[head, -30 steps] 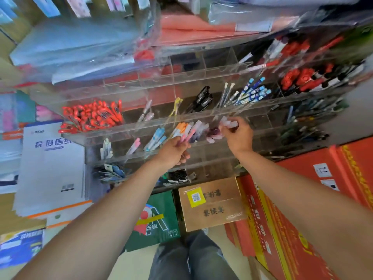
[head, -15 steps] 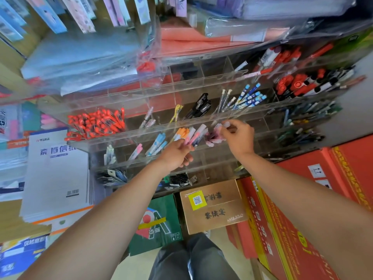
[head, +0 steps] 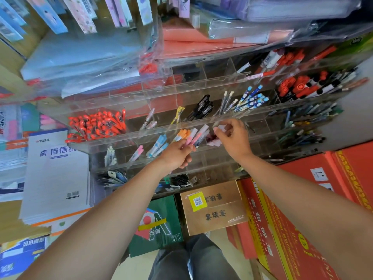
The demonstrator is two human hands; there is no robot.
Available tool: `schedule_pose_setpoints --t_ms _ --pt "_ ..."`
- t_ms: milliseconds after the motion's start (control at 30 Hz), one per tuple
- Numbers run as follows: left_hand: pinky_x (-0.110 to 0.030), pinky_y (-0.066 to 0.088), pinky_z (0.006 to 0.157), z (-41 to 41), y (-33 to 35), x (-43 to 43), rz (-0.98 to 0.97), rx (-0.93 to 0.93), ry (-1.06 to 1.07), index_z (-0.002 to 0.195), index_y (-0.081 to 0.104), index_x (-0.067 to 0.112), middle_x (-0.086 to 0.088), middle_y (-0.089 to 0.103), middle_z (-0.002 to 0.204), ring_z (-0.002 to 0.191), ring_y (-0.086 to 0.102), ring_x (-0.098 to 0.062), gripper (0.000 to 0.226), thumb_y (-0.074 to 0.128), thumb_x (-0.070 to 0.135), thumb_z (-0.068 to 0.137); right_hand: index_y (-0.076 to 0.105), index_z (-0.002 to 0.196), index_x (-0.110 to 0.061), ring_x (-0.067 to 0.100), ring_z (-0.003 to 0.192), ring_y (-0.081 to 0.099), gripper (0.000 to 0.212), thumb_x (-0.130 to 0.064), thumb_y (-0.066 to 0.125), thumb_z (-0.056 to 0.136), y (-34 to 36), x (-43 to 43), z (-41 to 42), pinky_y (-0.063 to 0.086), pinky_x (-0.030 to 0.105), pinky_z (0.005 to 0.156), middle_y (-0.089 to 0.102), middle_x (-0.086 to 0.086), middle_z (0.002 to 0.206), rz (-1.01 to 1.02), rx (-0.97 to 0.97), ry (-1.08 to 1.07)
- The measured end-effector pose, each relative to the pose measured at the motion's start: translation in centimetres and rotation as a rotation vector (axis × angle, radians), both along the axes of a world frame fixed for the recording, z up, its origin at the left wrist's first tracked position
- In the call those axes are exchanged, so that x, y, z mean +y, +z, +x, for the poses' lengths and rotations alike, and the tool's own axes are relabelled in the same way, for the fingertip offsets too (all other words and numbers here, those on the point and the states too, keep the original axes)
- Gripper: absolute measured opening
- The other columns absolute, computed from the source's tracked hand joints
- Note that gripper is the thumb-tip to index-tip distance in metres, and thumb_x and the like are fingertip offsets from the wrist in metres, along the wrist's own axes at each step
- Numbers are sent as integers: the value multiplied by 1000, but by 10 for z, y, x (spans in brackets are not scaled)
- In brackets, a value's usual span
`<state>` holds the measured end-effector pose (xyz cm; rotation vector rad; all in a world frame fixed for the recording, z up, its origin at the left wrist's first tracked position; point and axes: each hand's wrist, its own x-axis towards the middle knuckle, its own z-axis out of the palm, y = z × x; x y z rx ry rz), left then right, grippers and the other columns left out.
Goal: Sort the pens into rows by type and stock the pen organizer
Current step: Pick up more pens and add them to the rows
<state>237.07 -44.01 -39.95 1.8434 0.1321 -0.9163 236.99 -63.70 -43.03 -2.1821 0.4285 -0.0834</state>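
Head view: the left hand has crept up from just under the organizer, and its fingers now close on the pink pens in a mid-row slot. The right hand stays at the next slot rightward, fingers pinching a pale pen. Sorting looks midway: red pens fill the organizer's left end and blue pens its row above, while folders sag over its top, likely crowding reach to the upper rows, and a box stands below it.
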Motion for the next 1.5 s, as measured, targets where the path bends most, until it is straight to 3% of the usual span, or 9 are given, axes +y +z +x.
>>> schedule_pose_setpoints --t_ms 200,400,500,667,833,1033,1167,1300,1500 --pt "-22 39 54 -3 9 -21 -42 21 -194 113 55 11 0 49 67 55 42 -10 24 39 25 103 63 108 -11 11 60 52 23 -23 66 89 27 -1 -11 44 20 53 59 2 73 514 175 187" --pt "-19 48 56 -5 18 -40 -7 10 -320 119 55 8 1 57 80 66 56 -11 36 35 34 103 61 93 -4 11 52 57 5 -2 63 88 38 -7 -19 46 21 50 63 6 66 708 274 252" --pt "-32 44 88 2 15 -39 148 -131 -325 124 50 6 -10 58 110 107 57 -28 36 40 33 102 60 89 -6 8 48 55 5 -3 65 88 41 -26 -15 47 22 50 60 9 65 607 174 52" --pt "-26 34 97 10 15 -37 196 -181 -308 140 40 9 -9 45 142 129 44 -25 42 43 24 101 57 78 -14 7 46 53 16 -6 67 88 50 -49 -2 46 22 48 59 8 66 448 -36 -200" --pt "-24 31 99 10 2 -39 253 -144 -388 146 33 13 -9 33 152 135 39 -25 49 44 27 100 60 78 -23 23 69 64 13 -18 71 84 34 -43 6 55 37 66 66 6 77 166 -35 -138" --pt "-27 27 107 6 -8 -39 287 -163 -442 149 28 14 -9 26 156 140 31 -25 52 44 27 101 65 104 -5 25 96 59 19 -13 66 87 19 -17 7 47 33 87 56 14 116 -134 47 80" --pt "-29 26 110 7 -14 -36 308 -186 -470 149 29 15 -8 26 156 141 30 -24 51 44 26 101 65 109 -4 15 82 56 24 -13 66 87 16 -13 5 46 23 77 60 12 111 -181 -11 74" --pt "-35 24 115 7 -22 -34 350 -235 -494 148 32 16 -8 29 155 142 27 -25 50 45 26 100 70 96 -6 20 85 63 18 -15 75 81 12 -17 3 51 31 79 67 9 100 -220 -3 56" --pt "-39 31 112 7 -31 -28 454 -261 -559 148 30 14 -12 34 152 139 33 -28 52 44 28 100 69 96 -12 9 78 63 21 -15 78 77 -3 -10 -3 50 21 72 70 1 93 -173 23 111"
